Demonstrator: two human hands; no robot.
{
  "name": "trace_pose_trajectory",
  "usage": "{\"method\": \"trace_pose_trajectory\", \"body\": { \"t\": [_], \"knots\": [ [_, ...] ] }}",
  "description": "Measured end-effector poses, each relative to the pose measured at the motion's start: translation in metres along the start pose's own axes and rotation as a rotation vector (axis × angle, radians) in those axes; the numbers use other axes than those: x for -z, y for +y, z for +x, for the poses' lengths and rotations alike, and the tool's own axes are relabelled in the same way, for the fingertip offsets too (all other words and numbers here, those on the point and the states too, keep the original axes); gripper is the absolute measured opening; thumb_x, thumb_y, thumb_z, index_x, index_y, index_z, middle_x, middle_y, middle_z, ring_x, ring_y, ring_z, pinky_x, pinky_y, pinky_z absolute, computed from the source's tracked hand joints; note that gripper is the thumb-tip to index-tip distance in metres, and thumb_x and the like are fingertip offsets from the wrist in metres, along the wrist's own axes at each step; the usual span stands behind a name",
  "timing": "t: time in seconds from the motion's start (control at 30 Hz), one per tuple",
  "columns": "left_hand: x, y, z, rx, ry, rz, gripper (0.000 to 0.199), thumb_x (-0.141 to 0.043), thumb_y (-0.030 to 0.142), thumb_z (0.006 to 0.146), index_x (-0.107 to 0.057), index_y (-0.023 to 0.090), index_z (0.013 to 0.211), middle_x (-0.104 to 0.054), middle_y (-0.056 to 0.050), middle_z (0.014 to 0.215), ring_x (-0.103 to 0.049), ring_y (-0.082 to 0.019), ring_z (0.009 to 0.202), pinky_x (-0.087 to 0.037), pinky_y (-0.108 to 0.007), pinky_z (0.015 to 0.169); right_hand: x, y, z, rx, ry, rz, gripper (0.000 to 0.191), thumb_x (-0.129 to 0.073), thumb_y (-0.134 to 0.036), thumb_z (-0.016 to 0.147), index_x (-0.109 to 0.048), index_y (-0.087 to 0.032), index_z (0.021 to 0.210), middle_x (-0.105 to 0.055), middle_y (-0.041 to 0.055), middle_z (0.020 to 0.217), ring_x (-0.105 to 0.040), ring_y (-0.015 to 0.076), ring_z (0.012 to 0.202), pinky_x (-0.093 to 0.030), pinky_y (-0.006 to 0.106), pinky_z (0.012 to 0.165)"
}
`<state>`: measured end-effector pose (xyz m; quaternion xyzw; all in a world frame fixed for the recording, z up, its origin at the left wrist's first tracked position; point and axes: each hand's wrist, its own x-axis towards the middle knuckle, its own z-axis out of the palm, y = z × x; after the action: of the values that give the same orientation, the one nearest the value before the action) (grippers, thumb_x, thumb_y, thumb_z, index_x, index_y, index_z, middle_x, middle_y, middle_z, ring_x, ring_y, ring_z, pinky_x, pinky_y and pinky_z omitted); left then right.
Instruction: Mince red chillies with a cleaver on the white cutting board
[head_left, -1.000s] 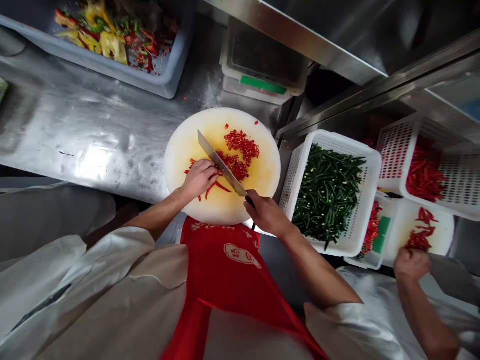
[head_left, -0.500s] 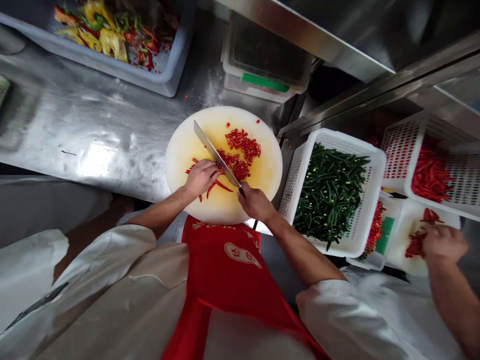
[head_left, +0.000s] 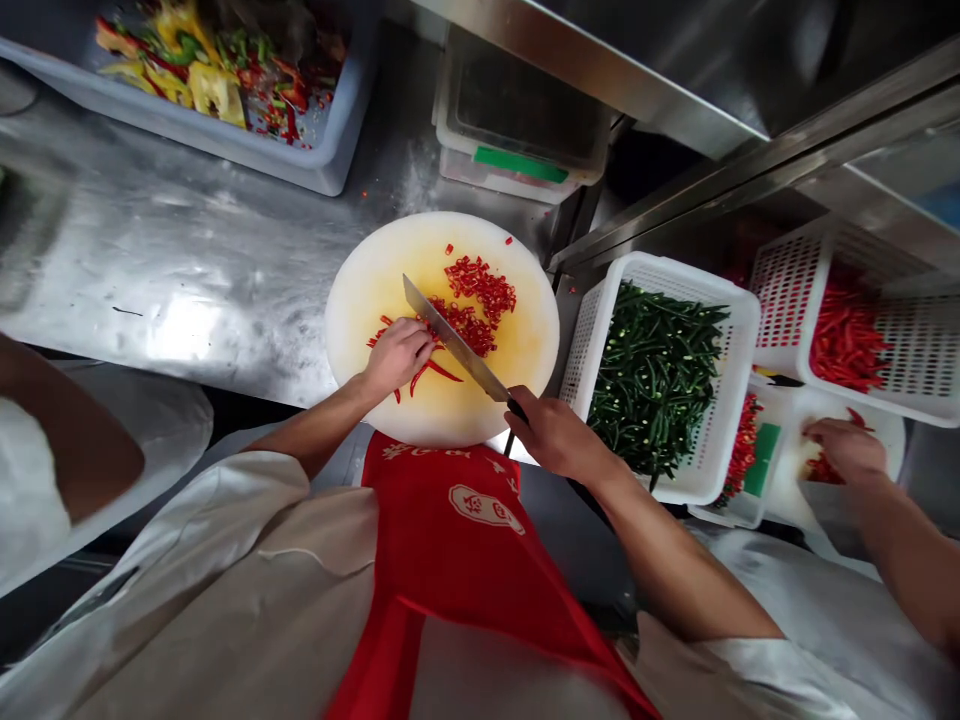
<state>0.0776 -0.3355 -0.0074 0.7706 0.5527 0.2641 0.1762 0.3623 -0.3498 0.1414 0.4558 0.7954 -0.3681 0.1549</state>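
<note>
Plainly, the rounded white cutting board [head_left: 465, 410] lies on the steel counter [head_left: 240, 250] before the person, its middle stained yellow. Across it slants a long-bladed knife [head_left: 463, 350], tip toward the far left, dark handle at the near right. Several slim, glossy whole red chillies [head_left: 446, 370] point out on the near side of the blade, while chopped red pieces [head_left: 484, 288] form a loose heap beyond it, with a couple strayed toward the far rim.

The right hand [head_left: 556, 430] is wrapped around the handle, its forearm reaching in from the near right. The left hand [head_left: 403, 352] is curled over the whole chillies, fingers together and bent down on them, close beside the blade; it hides part of the bunch.

Around the board, a grey tub [head_left: 247, 155] of colourful pepper scraps stands at the far left. A white basket [head_left: 581, 340] of green chillies sits just to the right, and a lidded box [head_left: 525, 100] stands just beyond. Farther right, a co-worker's hand [head_left: 847, 450] is over another board, partly covering red pieces there.
</note>
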Motion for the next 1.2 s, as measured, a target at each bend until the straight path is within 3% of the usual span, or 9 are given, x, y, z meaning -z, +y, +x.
{"method": "trace_pose_trajectory", "body": {
  "t": [0.17,0.27,0.37,0.57,0.73,0.87,1.03,1.1,1.2],
  "knots": [
    [-0.004,-0.002,-0.001,0.010,0.026,-0.021,0.026,-0.049,0.029,0.099,-0.071,0.017,0.092,-0.070,-0.011,0.105,-0.063,-0.024,0.099,-0.051,-0.042,0.092,-0.012,0.004,0.022,-0.024,-0.021,-0.028,0.019,-0.041,-0.030,0.102,-0.049,-0.018,0.115,-0.071,0.0072,0.083,-0.065,0.0211,0.072,-0.027,0.028,0.058],
    [-0.005,-0.003,-0.001,-0.004,0.034,0.001,0.027,-0.048,0.029,0.100,-0.072,0.017,0.093,-0.071,-0.011,0.105,-0.063,-0.024,0.099,-0.052,-0.042,0.092,-0.026,0.000,0.054,-0.004,0.045,-0.058,0.022,-0.039,-0.029,0.103,-0.048,-0.017,0.118,-0.074,0.0110,0.094,-0.067,0.0230,0.082,-0.033,0.028,0.064],
    [-0.001,-0.002,-0.001,-0.011,0.024,0.036,0.029,-0.047,0.029,0.101,-0.072,0.017,0.093,-0.072,-0.010,0.103,-0.065,-0.024,0.097,-0.052,-0.042,0.091,-0.025,-0.005,0.074,0.052,0.096,-0.069,0.022,-0.040,-0.029,0.102,-0.049,-0.017,0.119,-0.074,0.0117,0.096,-0.068,0.0240,0.086,-0.034,0.028,0.067],
    [0.010,0.001,-0.006,0.015,0.046,0.031,0.028,-0.048,0.032,0.100,-0.073,0.018,0.099,-0.071,-0.011,0.108,-0.065,-0.025,0.103,-0.051,-0.044,0.095,0.002,-0.010,0.046,0.047,0.093,-0.035,0.020,-0.042,-0.029,0.102,-0.050,-0.018,0.117,-0.073,0.0094,0.090,-0.066,0.0222,0.077,-0.031,0.028,0.063],
    [0.007,-0.003,-0.007,0.022,0.040,0.052,0.027,-0.052,0.034,0.099,-0.073,0.018,0.096,-0.071,-0.010,0.105,-0.064,-0.025,0.100,-0.050,-0.043,0.093,0.005,-0.010,0.031,0.056,0.033,-0.046,0.019,-0.041,-0.030,0.102,-0.050,-0.019,0.114,-0.072,0.0076,0.085,-0.065,0.0211,0.073,-0.028,0.029,0.060],
    [0.000,-0.005,-0.005,0.017,0.017,0.015,0.026,-0.050,0.030,0.099,-0.073,0.018,0.094,-0.071,-0.011,0.105,-0.064,-0.025,0.102,-0.050,-0.044,0.093,-0.004,-0.007,0.038,0.040,0.007,-0.081,0.020,-0.040,-0.030,0.102,-0.049,-0.019,0.116,-0.073,0.0083,0.084,-0.065,0.0216,0.071,-0.027,0.029,0.058],
    [-0.003,-0.006,-0.005,0.030,0.023,0.017,0.028,-0.049,0.029,0.099,-0.073,0.019,0.093,-0.072,-0.010,0.105,-0.065,-0.024,0.101,-0.052,-0.043,0.093,-0.023,-0.007,0.066,0.011,0.041,-0.111,0.023,-0.038,-0.029,0.103,-0.049,-0.016,0.118,-0.074,0.0130,0.093,-0.068,0.0238,0.081,-0.034,0.029,0.065],
    [-0.002,-0.005,-0.005,0.029,0.036,0.033,0.028,-0.048,0.030,0.099,-0.073,0.019,0.093,-0.072,-0.010,0.104,-0.066,-0.024,0.099,-0.052,-0.043,0.093,-0.021,-0.010,0.075,0.031,0.053,-0.131,0.024,-0.038,-0.029,0.103,-0.050,-0.015,0.119,-0.074,0.0139,0.095,-0.069,0.0247,0.084,-0.036,0.030,0.067],
    [0.003,-0.003,-0.008,0.030,0.053,0.047,0.030,-0.047,0.030,0.100,-0.073,0.018,0.093,-0.073,-0.010,0.103,-0.066,-0.024,0.099,-0.052,-0.042,0.092,-0.002,-0.016,0.074,0.063,0.059,-0.180,0.025,-0.040,-0.030,0.102,-0.050,-0.016,0.120,-0.074,0.0143,0.097,-0.069,0.0259,0.084,-0.034,0.031,0.066]
  ]
}}
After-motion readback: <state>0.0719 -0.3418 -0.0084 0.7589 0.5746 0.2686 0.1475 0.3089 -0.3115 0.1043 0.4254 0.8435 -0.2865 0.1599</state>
